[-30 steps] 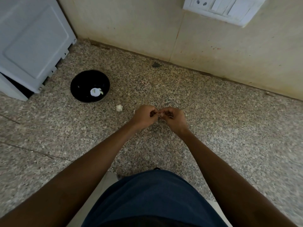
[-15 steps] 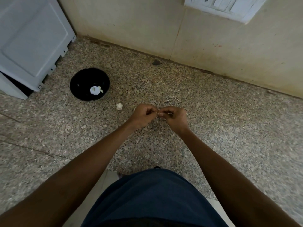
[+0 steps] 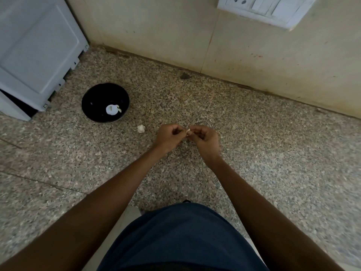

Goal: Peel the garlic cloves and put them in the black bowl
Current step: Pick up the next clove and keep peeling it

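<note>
Both hands, left and right, pinched one tiny clove between curled fingers; a slippery skin could've shot it onto the worktop, missing the bowl.

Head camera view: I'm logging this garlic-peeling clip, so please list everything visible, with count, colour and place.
black bowl: one, black, on the counter at left, holding a few white pieces.
white pieces: a few, white, inside the bowl; too small to tell if cloves or skin.
garlic piece: one, white, loose on the counter between the bowl and the hands.
garlic clove: one, whitish, in the grip of both hands, mostly hidden.
countertop: one, speckled grey-brown stone.
appliance: one, pale grey, far left.
switch panel: one, white, on the beige wall at top right.
dark garment: one, navy, bottom centre.
left hand: pinches the clove.
right hand: pinches the clove.
</note>
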